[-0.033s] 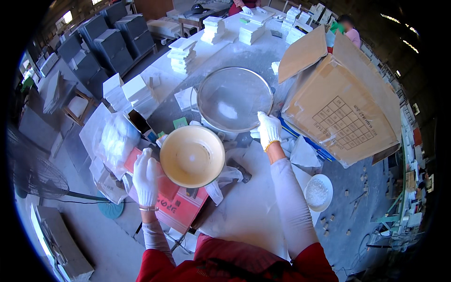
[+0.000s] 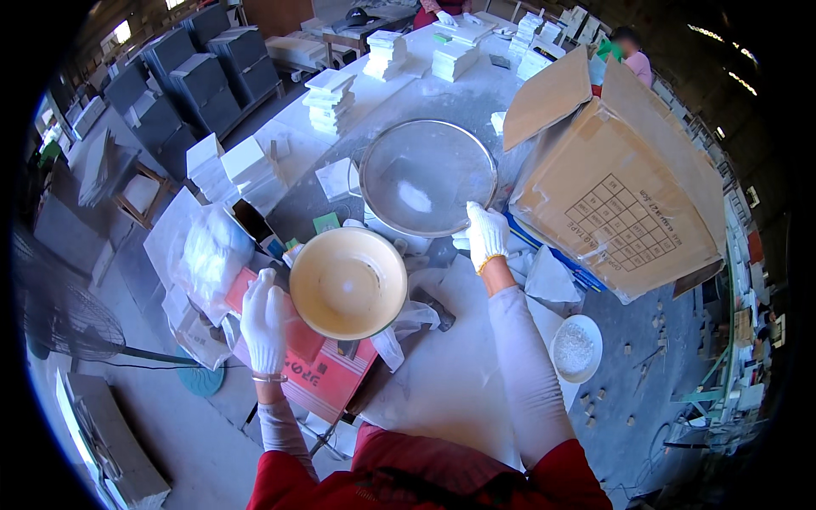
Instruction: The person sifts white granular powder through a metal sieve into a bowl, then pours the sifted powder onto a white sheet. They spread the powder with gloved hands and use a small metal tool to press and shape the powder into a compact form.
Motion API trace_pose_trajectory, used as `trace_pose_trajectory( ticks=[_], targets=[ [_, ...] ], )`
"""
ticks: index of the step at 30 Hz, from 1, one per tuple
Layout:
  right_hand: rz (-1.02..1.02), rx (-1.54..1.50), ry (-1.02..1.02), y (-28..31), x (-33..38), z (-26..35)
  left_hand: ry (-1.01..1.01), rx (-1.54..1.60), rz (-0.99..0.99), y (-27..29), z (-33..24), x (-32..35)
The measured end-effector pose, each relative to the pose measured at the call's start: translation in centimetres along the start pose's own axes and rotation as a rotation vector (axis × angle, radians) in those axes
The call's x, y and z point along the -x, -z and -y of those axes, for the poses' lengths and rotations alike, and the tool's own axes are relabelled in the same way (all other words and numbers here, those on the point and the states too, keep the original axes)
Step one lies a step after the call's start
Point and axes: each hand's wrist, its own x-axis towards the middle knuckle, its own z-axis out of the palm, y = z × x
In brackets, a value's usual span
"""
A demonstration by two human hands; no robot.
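White container [image 2: 415, 246]: mostly hidden beneath sieve [image 2: 429, 178] | far worker [image 2: 428, 13]: cut off by top edge | carton [image 2: 616, 183]: inside hidden

Before us on the tabletop [image 2: 442, 365], we have a basin [image 2: 310, 280], with a sieve [image 2: 399, 170] beyond it and slightly to its right. Our left hand [image 2: 265, 321] is just left of the basin, over a flat box [image 2: 331, 382]; we cannot tell whether it touches the basin. Our right hand [image 2: 488, 236] is on the sieve's near right rim. Right of the sieve we find a carton [image 2: 612, 170]; nearer to us, right of our forearm, is a bowl [image 2: 592, 333] with granules [image 2: 572, 347] in it. Left of the sieve we see stacks [image 2: 248, 161], and farther left, off the tabletop, a fan [image 2: 76, 306].
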Motion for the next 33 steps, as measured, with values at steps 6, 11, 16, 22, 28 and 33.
trace_pose_trajectory(
  ticks=[6,11,16,22,28,33],
  targets=[
    [0.009,0.103,0.029,-0.2,0.2,0.2,-0.034,0.065,-0.013,-0.1,1.2,0.1],
    [-0.004,0.023,0.014,0.0,0.6,-0.3,0.011,0.052,-0.001,-0.2,0.6,0.1],
    [-0.014,-0.01,0.01,0.1,0.4,0.2,0.012,0.065,-0.015,-0.3,1.2,0.2],
    [0.011,-0.036,0.027,0.6,1.4,0.1,-0.014,0.034,-0.017,-0.6,1.0,0.0],
    [0.002,-0.086,0.103,2.2,3.9,-0.3,-0.048,0.041,-0.013,-0.6,0.2,0.0],
    [-0.061,-0.138,0.12,7.1,7.6,-2.2,-0.032,0.081,-0.007,-0.8,0.9,0.1]
  ],
)
